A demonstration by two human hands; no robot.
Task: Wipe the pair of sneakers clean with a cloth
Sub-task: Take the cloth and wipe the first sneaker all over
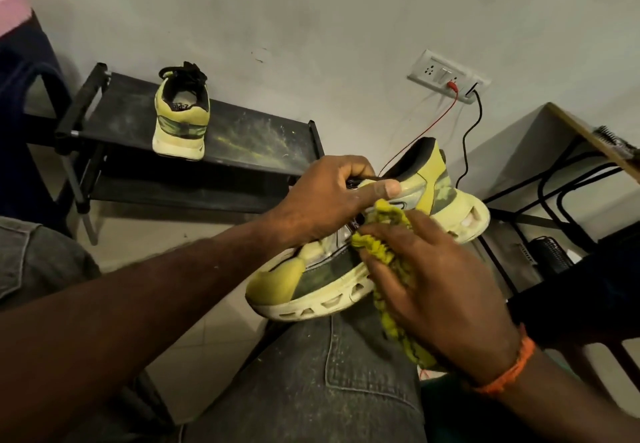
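your black shoe rack [242, 137] stands against the wall, dusted with yellow powder, and one yellow sneaker [180, 118] sits on its top shelf, heel toward you, well apart from the action. the other sneaker [332, 269] is right in front of you, resting on your jeans-clad knee [311, 373], toe pointing lower left, heel up toward the wall socket [448, 75]. your left hand [329, 200] has a closed grip on the top of that sneaker around the laces, thumb laid along its side. your right hand [440, 290], orange band at the wrist, has its grip on the yellow cloth [391, 255], fingers spread and pressing it against the sneaker's side and midsole. the cloth is bunched under your palm and trails down toward your wrist. a red wire [420, 127] and a black cable [467, 144] hang from the socket behind.
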